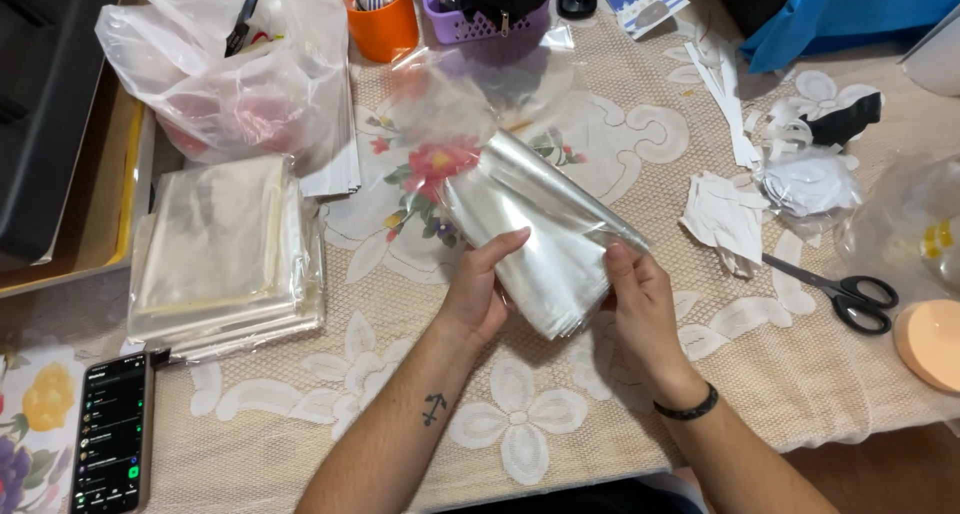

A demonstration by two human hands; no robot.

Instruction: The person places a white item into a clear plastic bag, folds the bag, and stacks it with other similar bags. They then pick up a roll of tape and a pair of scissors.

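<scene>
- Head view looks down on a bench (pixel 620 394) covered with a lace cloth with flower patterns.
- Left hand (pixel 478 292) has its grip closed on the near left edge of a bundle of clear plastic bags (pixel 540 239), thumb on top.
- Right hand (pixel 640 309) pinches the bundle's near right edge, fingers clenched on the plastic.
- Bundle sits at the centre of the view, lifted off the cloth, its far end fanning out toward 11 o'clock.
- Flat stack of clear bags (pixel 225 259) lies at 9 o'clock.
- Scissors (pixel 845 294) lie at 3 o'clock, beside paper scraps (pixel 725 214).
- Phone (pixel 112 434) rests at 8 o'clock, screen lit.
- Orange cup (pixel 385 29) stands at 12 o'clock, next to a white plastic bag (pixel 230 74).
</scene>
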